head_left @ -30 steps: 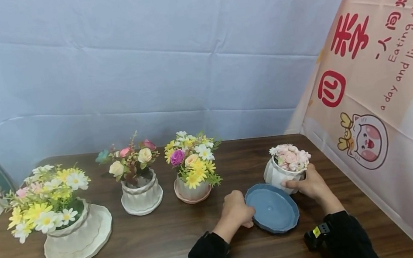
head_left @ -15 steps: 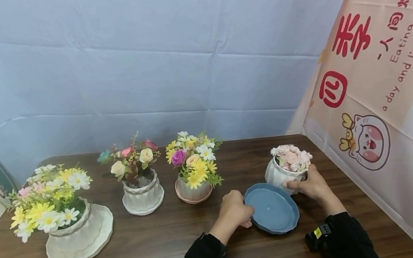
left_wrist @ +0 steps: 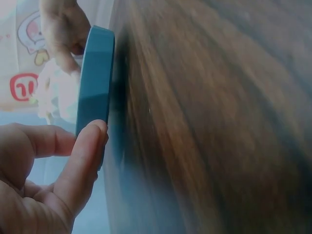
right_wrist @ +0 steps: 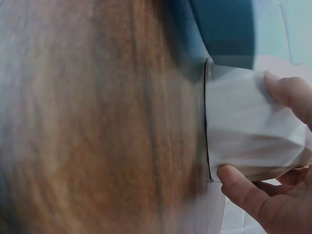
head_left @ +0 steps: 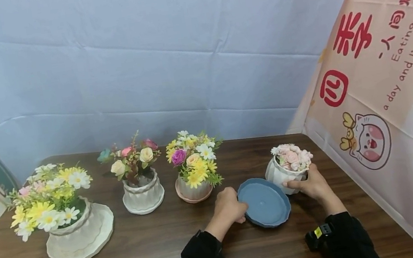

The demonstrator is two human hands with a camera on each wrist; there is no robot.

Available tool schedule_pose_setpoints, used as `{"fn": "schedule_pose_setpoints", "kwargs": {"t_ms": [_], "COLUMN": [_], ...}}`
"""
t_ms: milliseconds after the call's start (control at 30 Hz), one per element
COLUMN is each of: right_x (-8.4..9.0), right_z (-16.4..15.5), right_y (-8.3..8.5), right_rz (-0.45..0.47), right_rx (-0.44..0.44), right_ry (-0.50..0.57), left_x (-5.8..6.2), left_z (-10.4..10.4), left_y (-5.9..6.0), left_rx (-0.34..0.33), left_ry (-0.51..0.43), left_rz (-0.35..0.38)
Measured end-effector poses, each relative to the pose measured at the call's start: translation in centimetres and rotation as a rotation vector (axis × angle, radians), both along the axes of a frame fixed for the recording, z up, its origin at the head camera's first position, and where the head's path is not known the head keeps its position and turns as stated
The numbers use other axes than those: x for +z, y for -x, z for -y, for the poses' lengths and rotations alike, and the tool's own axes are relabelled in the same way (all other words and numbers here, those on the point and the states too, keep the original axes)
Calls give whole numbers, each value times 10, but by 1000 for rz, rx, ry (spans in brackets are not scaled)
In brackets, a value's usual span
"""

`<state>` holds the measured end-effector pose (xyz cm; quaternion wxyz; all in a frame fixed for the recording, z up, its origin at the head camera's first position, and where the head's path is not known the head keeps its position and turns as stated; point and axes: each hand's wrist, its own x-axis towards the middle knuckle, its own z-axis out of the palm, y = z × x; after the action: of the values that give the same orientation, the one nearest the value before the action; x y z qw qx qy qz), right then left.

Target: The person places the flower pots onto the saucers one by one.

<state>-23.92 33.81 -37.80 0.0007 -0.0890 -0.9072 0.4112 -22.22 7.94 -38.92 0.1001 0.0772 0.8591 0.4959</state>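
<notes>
My left hand [head_left: 227,207] pinches the rim of a round blue saucer [head_left: 267,208], thumb on one face and a finger on the other. In the left wrist view a dark gap shows between the saucer [left_wrist: 95,78] and the table, so it appears slightly raised. To its right, my right hand [head_left: 315,184] grips a white ribbed flowerpot [head_left: 276,174] holding pale pink flowers [head_left: 293,158]. The right wrist view has the thumb and fingers around the pot wall [right_wrist: 248,117], its base at the wooden surface. The pot's far side is hidden.
Three other potted flower arrangements stand leftward on saucers: yellow and white daisies [head_left: 50,199] on a large white saucer [head_left: 103,225], roses in a white pot [head_left: 142,193], mixed flowers [head_left: 195,161] on a pinkish saucer [head_left: 194,199]. Cloth backdrops [head_left: 142,67] border the brown table [head_left: 148,251].
My left hand has moved the blue saucer a little left and away from me, and the saucer appears to have lifted slightly. The right hand keeps its grip on the pot, almost unmoved.
</notes>
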Motion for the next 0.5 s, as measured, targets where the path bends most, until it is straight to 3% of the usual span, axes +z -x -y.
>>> {"fn": "schedule_pose_setpoints", "kwargs": {"t_ms": [500], "right_x": [0], "right_z": [0], "right_y": [0], "right_rz": [-6], "right_rx": [-4], "right_ry": [-2], "left_x": [-4], "left_z": [8], "left_y": [25], "left_rx": [130], "left_ry": [-47], "left_rz": [-15]}}
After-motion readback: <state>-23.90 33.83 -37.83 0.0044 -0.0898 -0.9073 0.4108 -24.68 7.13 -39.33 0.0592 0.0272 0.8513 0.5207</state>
